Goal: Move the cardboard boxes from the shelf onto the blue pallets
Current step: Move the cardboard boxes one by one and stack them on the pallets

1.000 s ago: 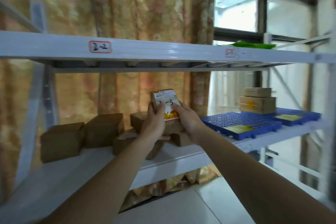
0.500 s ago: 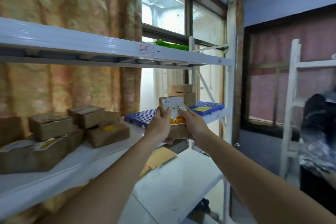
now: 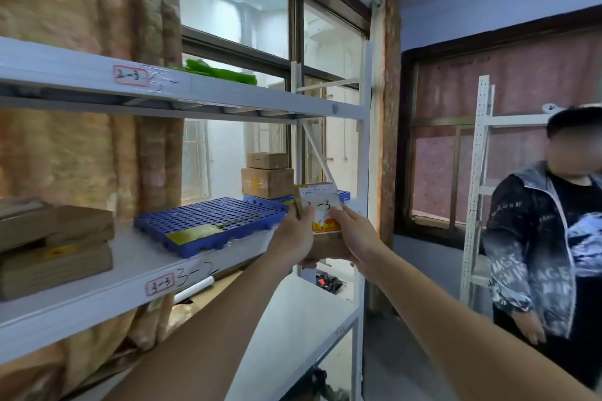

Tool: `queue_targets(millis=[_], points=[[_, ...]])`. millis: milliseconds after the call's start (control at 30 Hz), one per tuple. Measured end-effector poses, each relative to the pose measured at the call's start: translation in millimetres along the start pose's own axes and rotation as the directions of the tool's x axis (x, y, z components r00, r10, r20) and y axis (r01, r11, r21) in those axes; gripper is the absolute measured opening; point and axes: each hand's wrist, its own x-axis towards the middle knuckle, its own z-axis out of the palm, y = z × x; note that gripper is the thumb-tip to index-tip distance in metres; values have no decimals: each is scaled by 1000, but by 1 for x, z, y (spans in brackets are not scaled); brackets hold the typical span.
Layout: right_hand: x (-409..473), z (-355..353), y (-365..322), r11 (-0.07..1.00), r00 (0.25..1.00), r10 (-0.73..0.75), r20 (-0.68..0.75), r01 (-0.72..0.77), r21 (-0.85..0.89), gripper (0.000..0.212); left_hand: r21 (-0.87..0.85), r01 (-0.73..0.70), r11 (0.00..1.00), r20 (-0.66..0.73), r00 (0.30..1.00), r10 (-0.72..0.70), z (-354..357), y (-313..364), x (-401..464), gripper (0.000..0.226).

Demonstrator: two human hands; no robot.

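Note:
I hold a small cardboard box (image 3: 321, 205) with a white label marked "3-3" between both hands, in front of the shelf's right end. My left hand (image 3: 294, 233) grips its left side and my right hand (image 3: 356, 234) its right side. A near blue pallet (image 3: 208, 221) lies on the middle shelf to the left of the box, with a flat yellow-green sheet on it. A far blue pallet (image 3: 343, 195) behind carries two stacked cardboard boxes (image 3: 267, 177). More cardboard boxes (image 3: 55, 244) sit at the shelf's left end.
The white shelf (image 3: 130, 283) has a tag reading "3-3" on its front edge. A lower white shelf board (image 3: 293, 319) lies beneath. A person in a dark patterned jacket (image 3: 550, 244) stands at the right by a second white rack (image 3: 482, 172). Windows are behind.
My view has swung to the right along the shelf. The box in my hands has travelled from the left pile toward the blue pallets. A person has come into view on the right.

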Motion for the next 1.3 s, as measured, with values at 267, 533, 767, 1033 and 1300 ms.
queue_targets(millis=[267, 533, 767, 1033, 1300], points=[[72, -34, 24, 1000, 1000, 4, -3, -4, 19, 15, 38, 17, 999, 28, 999, -18, 43, -9, 78, 54], [164, -53, 28, 1000, 999, -19, -36, 19, 9, 15, 7, -56, 998, 71, 996, 55, 67, -6, 175, 46], [240, -69, 39, 999, 999, -39, -32, 40, 29, 17, -35, -7, 999, 86, 996, 10, 88, -4, 242, 44], [323, -77, 57, 993, 992, -81, 98, 73, 89, 21, -48, 22, 999, -28, 999, -23, 100, -6, 295, 33], [388, -51, 36, 987, 940, -132, 316, 97, 125, 21, 6, 36, 999, -259, 965, -33, 82, 17, 320, 34]])
